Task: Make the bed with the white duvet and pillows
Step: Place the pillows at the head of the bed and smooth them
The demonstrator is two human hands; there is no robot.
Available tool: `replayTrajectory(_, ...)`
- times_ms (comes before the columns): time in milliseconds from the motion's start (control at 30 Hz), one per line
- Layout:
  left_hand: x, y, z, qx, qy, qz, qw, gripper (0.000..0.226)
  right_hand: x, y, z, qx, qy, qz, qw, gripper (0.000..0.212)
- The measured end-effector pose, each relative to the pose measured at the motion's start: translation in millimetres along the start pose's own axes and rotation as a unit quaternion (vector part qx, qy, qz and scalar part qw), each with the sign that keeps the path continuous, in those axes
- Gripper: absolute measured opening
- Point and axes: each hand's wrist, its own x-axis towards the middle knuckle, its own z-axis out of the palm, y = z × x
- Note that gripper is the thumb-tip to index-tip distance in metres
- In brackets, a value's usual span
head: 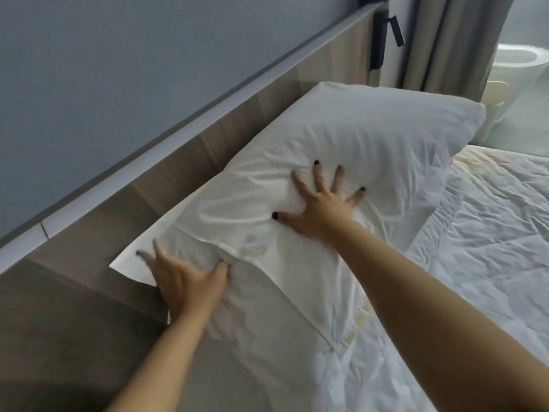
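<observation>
A white pillow (356, 129) lies along the wooden headboard (208, 144), its far end raised and its near flap flat against the board. My right hand (320, 209) presses on the pillow's middle with fingers spread flat. At the pillow's near end, my left hand (184, 281) rests on the case's loose flap, fingers extended and blurred, thumb pushed into the fabric. The white duvet (490, 233) lies wrinkled across the bed to the right, with a yellowish stain near the pillow's edge.
A grey wall rises above the headboard's pale ledge (178, 126). A black reading lamp (383, 34) hangs at the headboard's far end beside grey curtains (445, 40). Pale round furniture (520, 63) stands beyond the bed's far corner.
</observation>
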Motion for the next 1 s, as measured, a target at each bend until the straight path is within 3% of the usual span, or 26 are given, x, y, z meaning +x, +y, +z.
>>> replayTrajectory(67,19.5,13.9,-0.6,0.095,-0.117,0.127,0.98,0.119,17.9,15.7,19.1,0.021,-0.025,0.024,0.999,0.105)
replayTrajectory(133,38.1,21.8,9.0,0.174,-0.253,0.128,0.943,0.107,29.5,31.9,30.7,0.026,-0.036,0.031,0.999,0.106)
replayTrajectory(233,59.2,22.2,31.2,0.199,-0.32,0.108,0.92,0.097,43.5,46.0,40.8,0.014,-0.055,0.042,0.998,0.107)
replayTrajectory(400,73.7,2.1,46.4,0.186,-0.344,0.088,0.916,0.092,50.9,39.9,51.7,-0.002,-0.078,0.051,0.996,0.108)
replayTrajectory(567,23.9,-13.9,28.7,0.192,-0.302,0.118,0.926,0.085,28.3,32.5,38.2,-0.015,-0.083,0.064,0.994,0.105)
replayTrajectory(733,-7.6,-28.7,-17.2,0.14,-0.316,0.127,0.93,0.07,-39.7,-0.5,31.5,-0.024,-0.021,0.021,0.999,0.079)
replayTrajectory(867,-30.6,-27.4,-52.3,0.095,-0.31,0.135,0.936,0.064,-108.7,-30.6,45.0,0.051,-0.036,-0.056,0.997,0.061)
replayTrajectory(1000,-68.7,-31.5,-96.8,0.052,-0.303,0.154,0.939,0.061,-156.2,-49.4,31.5,0.137,-0.066,-0.077,0.985,0.061)
